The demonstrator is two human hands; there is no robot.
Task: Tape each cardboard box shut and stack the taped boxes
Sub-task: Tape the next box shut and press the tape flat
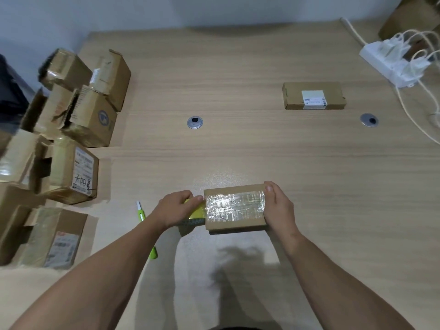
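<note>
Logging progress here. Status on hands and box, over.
Left hand grips yellow tape roll at left end of box. Right hand holds its right end. Clear tape across top. Green cutter beside left forearm, not obstructing.

Lower centre, at my right hand (277, 206): the box (234, 225) is matt brown cardboard, its top covered by clear tape (235, 206), glossy and wrinkled. The tape roll (194, 210) in my left hand (177, 208) looks shiny yellow. The table (238, 151) is smooth, pale wood grain with a soft sheen. Upper right: a matt cardboard flat box (292, 96) with a white paper label (313, 98), and a white plastic power strip (390, 65). Centre: a dull metal grommet (190, 123).
</note>
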